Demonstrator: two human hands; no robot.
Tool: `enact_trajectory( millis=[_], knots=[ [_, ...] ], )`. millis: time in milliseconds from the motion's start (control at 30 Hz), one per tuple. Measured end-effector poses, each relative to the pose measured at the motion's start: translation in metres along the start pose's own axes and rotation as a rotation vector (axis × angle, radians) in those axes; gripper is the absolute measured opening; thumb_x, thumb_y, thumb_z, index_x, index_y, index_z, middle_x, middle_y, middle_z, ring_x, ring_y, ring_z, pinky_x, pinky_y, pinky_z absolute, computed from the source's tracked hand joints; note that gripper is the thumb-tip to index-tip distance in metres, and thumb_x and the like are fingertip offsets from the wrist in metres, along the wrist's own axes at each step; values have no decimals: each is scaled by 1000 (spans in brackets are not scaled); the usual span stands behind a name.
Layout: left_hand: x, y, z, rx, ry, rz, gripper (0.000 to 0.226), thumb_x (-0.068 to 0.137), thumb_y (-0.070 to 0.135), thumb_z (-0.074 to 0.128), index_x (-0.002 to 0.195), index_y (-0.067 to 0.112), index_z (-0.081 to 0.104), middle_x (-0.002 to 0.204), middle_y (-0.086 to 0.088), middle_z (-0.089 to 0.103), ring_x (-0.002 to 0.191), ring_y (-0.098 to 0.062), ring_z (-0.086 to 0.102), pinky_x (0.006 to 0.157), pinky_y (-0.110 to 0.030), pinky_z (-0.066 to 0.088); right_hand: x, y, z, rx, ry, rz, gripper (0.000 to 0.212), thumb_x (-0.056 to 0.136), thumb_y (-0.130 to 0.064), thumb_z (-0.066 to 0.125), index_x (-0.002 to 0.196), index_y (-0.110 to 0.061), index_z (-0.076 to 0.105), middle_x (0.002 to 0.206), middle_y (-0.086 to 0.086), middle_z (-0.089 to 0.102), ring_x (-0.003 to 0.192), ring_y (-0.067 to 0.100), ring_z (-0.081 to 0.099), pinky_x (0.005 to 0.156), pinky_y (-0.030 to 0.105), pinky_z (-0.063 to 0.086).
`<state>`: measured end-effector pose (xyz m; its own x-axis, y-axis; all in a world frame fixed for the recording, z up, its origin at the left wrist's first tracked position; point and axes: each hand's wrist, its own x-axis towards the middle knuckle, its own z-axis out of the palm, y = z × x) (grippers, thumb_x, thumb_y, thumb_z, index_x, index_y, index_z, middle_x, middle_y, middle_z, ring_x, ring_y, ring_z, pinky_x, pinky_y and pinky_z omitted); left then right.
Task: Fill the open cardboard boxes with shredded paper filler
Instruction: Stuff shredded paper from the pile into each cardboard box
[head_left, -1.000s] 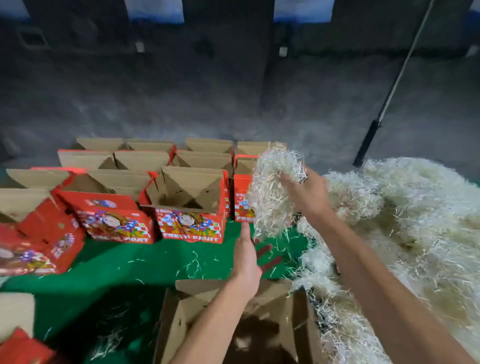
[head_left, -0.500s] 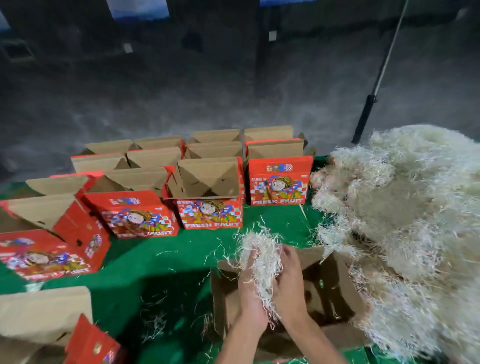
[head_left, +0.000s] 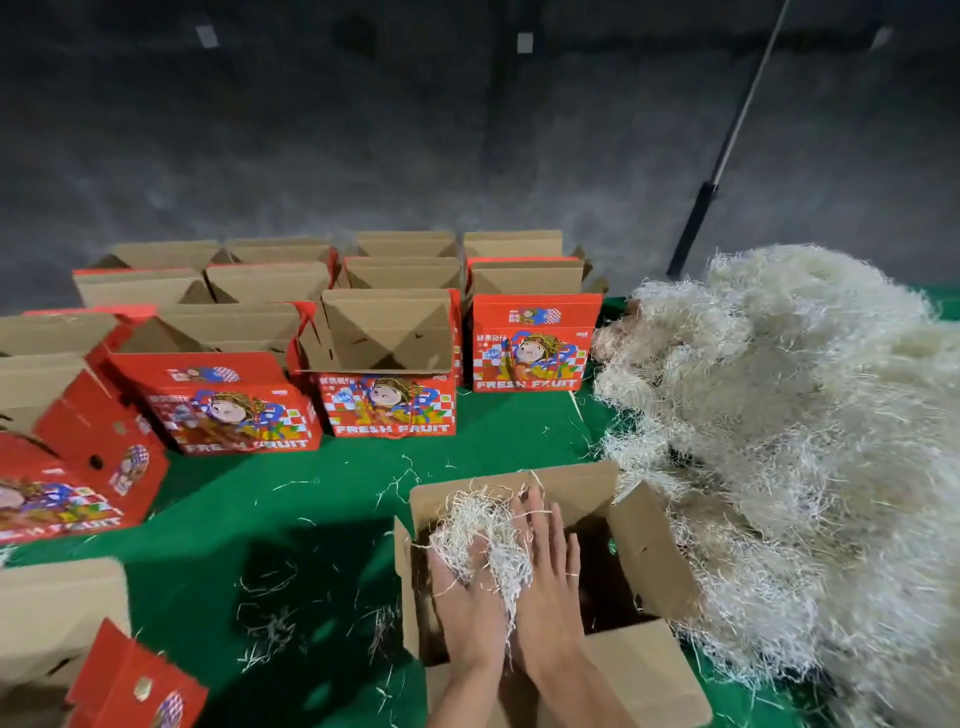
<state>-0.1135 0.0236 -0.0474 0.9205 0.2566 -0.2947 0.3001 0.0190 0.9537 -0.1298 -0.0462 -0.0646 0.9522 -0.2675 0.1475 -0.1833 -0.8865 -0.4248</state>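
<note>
Both hands down inside the near open box (head_left: 644, 545), pressing a clump of shredded paper (head_left: 483, 530) between them. Left hand (head_left: 467, 603) under the shreds, fingers mostly hidden, cannot tell how they lie. Right hand (head_left: 548, 566) flat against the clump, fingers straight and close together. Right of that box, touching its flap, the big filler pile (head_left: 789, 415). Beyond it, rows of open red fruit boxes (head_left: 387, 364) on green cloth (head_left: 291, 499).

Filler clump (head_left: 480, 535) now down inside box (head_left: 644, 551)
</note>
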Motion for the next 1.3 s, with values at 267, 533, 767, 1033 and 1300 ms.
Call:
enact_trajectory(
  millis=[267, 533, 767, 1033, 1300],
  knots=[
    [19, -2, -3, 211, -115, 221, 62, 98, 51, 44, 155, 36, 26, 143, 20, 47, 123, 9, 45, 111, -19, 26, 9, 0, 14, 137, -218, 88, 92, 101, -36, 44, 144, -41, -38, 162, -3, 26, 136, 24, 46, 102, 38, 45],
    [33, -6, -11, 125, -197, 166, 42, 100, 38, 57, 140, 32, 51, 130, 17, 64, 124, -3, 56, 109, -34, 40, 7, -2, 9, 316, -82, 62, 82, 94, -36, 55, 156, -47, 2, 166, -16, -3, 73, 15, 63, 61, 33, 52],
    [33, -3, -7, 108, -51, -56, 35, 104, 24, 48, 138, 18, 47, 117, 15, 59, 127, -18, 52, 102, -28, 38, 9, 16, 2, 986, 178, 339, 42, 96, -61, 34, 108, -33, 63, 98, -17, 67, 94, 5, 62, 90, 23, 48],
    [31, -7, -3, 179, -185, 14, 77, 74, 68, 64, 108, -2, 60, 48, 10, 40, 43, -4, 39, 46, -15, 36, 22, 17, -12, 1273, 231, 603, 36, 96, -39, 63, 130, -31, 51, 117, -6, 66, 108, 9, 64, 95, 23, 47],
    [21, -9, -3, 488, -385, 402, 51, 93, 8, 61, 138, 30, 48, 126, 11, 64, 113, -4, 63, 96, -35, 54, 0, 20, -13, 1145, 42, 382, 57, 87, -67, 60, 124, -24, 60, 113, -12, 69, 107, 1, 64, 91, 20, 47]
  ],
)
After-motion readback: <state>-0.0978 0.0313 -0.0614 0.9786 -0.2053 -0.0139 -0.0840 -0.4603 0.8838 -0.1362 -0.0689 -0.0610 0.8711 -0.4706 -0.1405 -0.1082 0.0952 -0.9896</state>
